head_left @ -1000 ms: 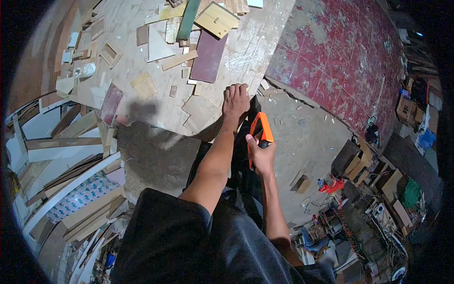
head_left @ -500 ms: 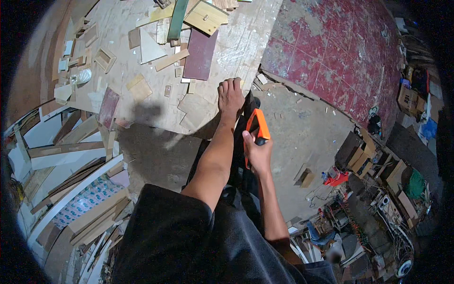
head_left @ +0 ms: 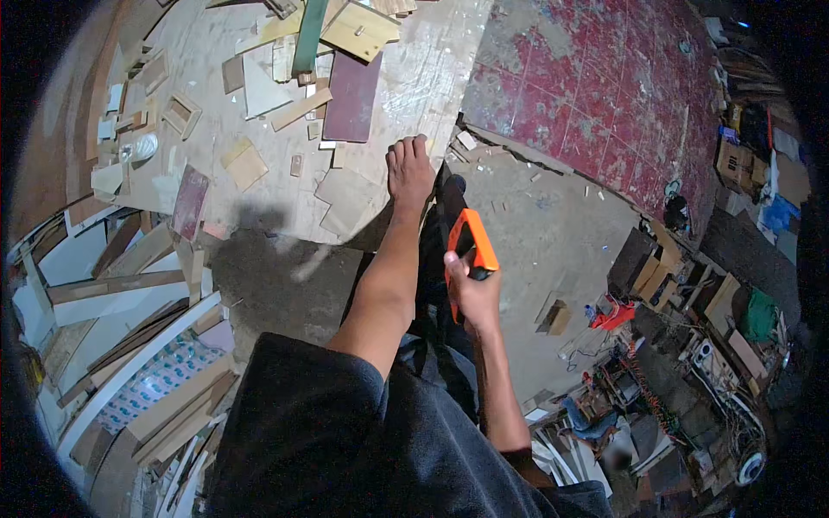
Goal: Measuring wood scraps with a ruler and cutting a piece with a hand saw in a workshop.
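Note:
At the right edge of the wooden worktop, my left hand lies palm down with its fingers extended forward. A pale strip of wood shows beside its fingers and seems to run beneath them. My right hand is wrapped around the orange and black handle of a handsaw, just off the worktop's edge. From the handle the dark blade runs forward, close alongside my left hand and wrist. Where its teeth meet the wood is too dark to make out.
Wood offcuts, a dark red panel and a green strip lie farther up the worktop. Beyond its right edge is a worn red surface. Stacked boards crowd the left; a red bag and clutter sit at right.
My right hand has drawn the saw back a little toward my body. My left hand keeps its place at the worktop's edge while the whole view has shifted slightly.

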Available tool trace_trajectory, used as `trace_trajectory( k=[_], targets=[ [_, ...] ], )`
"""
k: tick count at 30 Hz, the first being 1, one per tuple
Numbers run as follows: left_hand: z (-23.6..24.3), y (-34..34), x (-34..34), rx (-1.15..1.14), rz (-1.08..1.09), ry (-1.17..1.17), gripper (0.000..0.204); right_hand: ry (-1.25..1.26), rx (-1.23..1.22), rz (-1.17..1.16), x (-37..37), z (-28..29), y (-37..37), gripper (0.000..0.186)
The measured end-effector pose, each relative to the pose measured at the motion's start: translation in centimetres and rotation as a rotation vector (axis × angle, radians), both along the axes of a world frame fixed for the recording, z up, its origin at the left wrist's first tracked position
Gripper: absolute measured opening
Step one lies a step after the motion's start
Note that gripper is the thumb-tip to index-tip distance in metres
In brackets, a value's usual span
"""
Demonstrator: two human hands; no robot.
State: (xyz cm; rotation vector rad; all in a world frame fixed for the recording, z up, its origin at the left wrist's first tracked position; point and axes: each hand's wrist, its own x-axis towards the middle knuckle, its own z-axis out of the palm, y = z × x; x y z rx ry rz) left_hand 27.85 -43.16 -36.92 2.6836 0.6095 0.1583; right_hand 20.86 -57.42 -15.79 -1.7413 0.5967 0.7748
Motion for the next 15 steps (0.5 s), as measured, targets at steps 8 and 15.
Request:
trace_trajectory(
  k=[8, 15],
  targets=[
    [-0.9, -0.4, 0.5, -0.003, 0.010, -0.067, 0.036, -0.154, -0.023, 0.087, 1.5, -3.8, 2.0, 0.038],
    [-1.0, 0.2, 0.1, -0.036, 0.012, -0.005, 0.041, -0.004, 0.017, 0.146, 1.8, -0.2, 3.1, 0.031]
  ],
)
